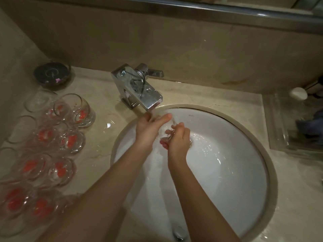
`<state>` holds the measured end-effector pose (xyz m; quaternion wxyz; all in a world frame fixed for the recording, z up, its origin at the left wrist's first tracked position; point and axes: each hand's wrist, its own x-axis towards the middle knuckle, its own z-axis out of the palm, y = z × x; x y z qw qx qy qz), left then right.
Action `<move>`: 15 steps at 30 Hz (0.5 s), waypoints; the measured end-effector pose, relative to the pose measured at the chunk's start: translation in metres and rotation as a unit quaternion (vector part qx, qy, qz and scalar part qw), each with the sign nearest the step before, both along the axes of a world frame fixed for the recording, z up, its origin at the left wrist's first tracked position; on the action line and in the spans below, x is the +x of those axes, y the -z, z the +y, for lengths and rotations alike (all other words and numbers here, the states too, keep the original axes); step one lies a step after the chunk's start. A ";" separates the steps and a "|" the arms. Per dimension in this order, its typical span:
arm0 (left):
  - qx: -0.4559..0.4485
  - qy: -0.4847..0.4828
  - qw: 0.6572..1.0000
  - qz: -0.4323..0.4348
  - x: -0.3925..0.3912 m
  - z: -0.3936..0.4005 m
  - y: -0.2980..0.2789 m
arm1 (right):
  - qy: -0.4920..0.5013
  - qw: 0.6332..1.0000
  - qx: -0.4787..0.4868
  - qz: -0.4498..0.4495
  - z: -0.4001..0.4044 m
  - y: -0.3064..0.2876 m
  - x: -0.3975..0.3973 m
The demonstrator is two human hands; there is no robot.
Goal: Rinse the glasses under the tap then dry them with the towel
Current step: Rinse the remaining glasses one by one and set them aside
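From the head view, both hands meet under the tap (138, 88) over the sink (227, 172); the left hand (148, 130) and right hand (178, 138) seem to grasp a clear glass (167, 132) between them in the stream, its axis too blurred to tell. The other glasses (52, 145) stand well apart on the wet counter (201, 96), nearer the left hand; no towel shows.

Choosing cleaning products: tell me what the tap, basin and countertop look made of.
Tap: polished chromed metal, judging by its mirror-like reflections. Basin: glossy white ceramic, probably, with bright wet highlights. Countertop: beige polished stone, perhaps marble, given faint veining and sheen.
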<state>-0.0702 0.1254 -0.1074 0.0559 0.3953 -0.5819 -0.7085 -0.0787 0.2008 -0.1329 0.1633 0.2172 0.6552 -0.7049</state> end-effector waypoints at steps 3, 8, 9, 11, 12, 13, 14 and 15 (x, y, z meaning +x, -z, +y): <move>-0.025 -0.044 0.997 0.049 0.002 0.011 0.006 | 0.041 0.982 -0.117 -0.145 -0.009 -0.002 0.000; 0.044 -0.088 0.991 0.093 0.002 0.007 0.009 | -0.023 0.974 -0.132 -0.184 -0.006 -0.009 -0.001; 0.046 -0.092 0.991 0.086 0.001 0.005 0.008 | -0.062 0.984 -0.061 -0.155 -0.005 -0.008 -0.002; 0.045 -0.082 0.993 0.077 0.000 0.002 0.008 | -0.091 0.992 0.070 -0.055 -0.003 -0.004 -0.003; 0.044 -0.069 0.994 0.075 0.000 0.002 0.009 | -0.092 0.991 0.095 -0.006 -0.003 -0.003 -0.004; 0.043 -0.060 0.995 0.071 0.000 0.003 0.010 | -0.100 0.990 0.098 0.023 -0.005 -0.003 -0.005; 0.035 -0.061 0.995 0.063 0.000 0.005 0.011 | -0.120 0.988 0.095 0.025 -0.008 -0.003 -0.006; 0.027 -0.073 0.995 0.054 0.001 0.006 0.011 | -0.142 0.986 0.082 0.002 -0.010 -0.003 -0.007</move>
